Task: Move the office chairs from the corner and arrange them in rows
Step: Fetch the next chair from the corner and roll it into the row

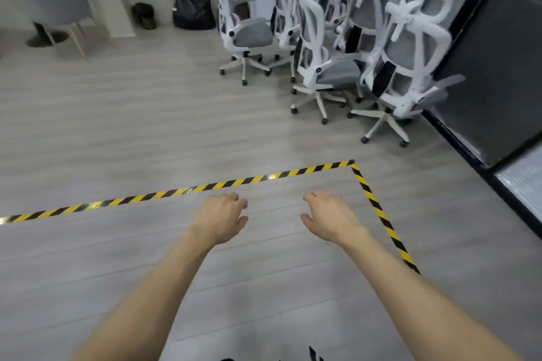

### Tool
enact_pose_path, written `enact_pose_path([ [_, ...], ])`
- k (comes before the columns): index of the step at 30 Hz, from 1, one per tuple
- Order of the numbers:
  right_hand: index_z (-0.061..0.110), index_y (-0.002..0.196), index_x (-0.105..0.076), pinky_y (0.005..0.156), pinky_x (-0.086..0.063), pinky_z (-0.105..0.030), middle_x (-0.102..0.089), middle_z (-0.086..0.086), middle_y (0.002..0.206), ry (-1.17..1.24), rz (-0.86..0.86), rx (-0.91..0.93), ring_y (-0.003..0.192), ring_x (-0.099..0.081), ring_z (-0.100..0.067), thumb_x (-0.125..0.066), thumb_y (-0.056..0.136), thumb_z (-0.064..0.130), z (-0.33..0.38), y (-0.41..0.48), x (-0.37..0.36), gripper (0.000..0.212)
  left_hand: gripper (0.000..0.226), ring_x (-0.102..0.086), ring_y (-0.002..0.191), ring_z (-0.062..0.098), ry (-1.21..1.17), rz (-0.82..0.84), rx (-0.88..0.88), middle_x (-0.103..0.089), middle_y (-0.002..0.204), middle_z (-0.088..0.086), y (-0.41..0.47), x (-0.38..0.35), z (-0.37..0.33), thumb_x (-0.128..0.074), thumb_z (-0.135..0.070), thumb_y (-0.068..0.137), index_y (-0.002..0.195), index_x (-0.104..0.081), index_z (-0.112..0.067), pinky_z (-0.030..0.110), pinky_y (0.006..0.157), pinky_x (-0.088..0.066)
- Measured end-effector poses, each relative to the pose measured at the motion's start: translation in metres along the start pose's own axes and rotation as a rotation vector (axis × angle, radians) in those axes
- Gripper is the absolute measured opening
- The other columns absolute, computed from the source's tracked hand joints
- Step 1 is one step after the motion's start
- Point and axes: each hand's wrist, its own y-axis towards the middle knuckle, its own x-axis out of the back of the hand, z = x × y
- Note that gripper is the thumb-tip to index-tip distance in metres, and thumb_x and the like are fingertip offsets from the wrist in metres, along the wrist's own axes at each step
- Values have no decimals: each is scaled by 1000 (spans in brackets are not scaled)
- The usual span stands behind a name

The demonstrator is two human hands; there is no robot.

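Several white-framed office chairs with grey seats and wheeled bases crowd the far right corner. The nearest chair (410,67) stands beside the dark wall panel, another chair (325,67) is to its left, and a third chair (243,29) is furthest left. My left hand (221,218) and my right hand (330,217) are stretched out in front of me over the floor, palms down, fingers loosely apart, holding nothing. Both hands are well short of the chairs.
Yellow-and-black striped tape (264,177) marks a line across the grey floor, with a corner at the right. A dark wall panel (492,67) runs along the right. A black bag (192,1), a grey armchair (55,6) and a round table base are at the back left.
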Motion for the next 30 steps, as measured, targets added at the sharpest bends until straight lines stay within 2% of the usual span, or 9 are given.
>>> enact_pose_path([
  [5,14,142,-60,102,-53,-43,-65,-5,140,62,-42,-162,127,-62,-29,-54,109,45,-109,49,25,46,42,-66,120,28,50,-28,-126,-65,134,-2,135,39,-42,-51,-50,111,144,-61,-27,40,94,-52],
  [8,14,139,-61,100,-53,-42,-65,-5,137,75,-50,-235,123,-63,-30,-53,109,44,-167,87,35,43,40,-66,116,28,63,-30,-189,-65,129,-2,221,56,-63,-52,-49,111,143,-60,-27,40,87,-49],
  [14,16,135,-61,86,-48,-40,-64,-3,128,95,-91,-376,119,-63,-30,-55,107,43,-294,189,73,40,40,-68,114,29,84,-65,-333,-66,124,-2,417,95,-107,-51,-51,111,140,-62,-27,39,91,-54],
  [17,15,135,-62,92,-51,-42,-65,-4,130,107,-96,-435,117,-64,-31,-54,108,42,-353,234,104,39,41,-68,119,30,100,-69,-396,-66,130,-1,508,134,-130,-52,-50,111,144,-60,-27,41,92,-55],
  [19,14,135,-61,94,-52,-43,-64,-5,129,139,-112,-471,117,-63,-31,-55,108,42,-388,259,124,40,41,-69,115,31,84,-80,-430,-66,128,-1,557,160,-147,-52,-50,110,142,-60,-26,44,91,-59],
  [24,15,130,-61,92,-52,-42,-62,-6,125,131,-162,-509,120,-63,-32,-56,105,39,-477,334,156,35,43,-68,117,32,124,-110,-502,-67,128,1,683,210,-184,-54,-51,110,143,-60,-25,45,89,-59],
  [30,15,132,-63,93,-53,-43,-64,-6,126,137,-207,-465,119,-64,-31,-58,103,38,-599,452,168,37,43,-68,121,28,124,-147,-483,-68,133,-2,841,238,-213,-55,-52,107,142,-64,-28,42,92,-57],
])
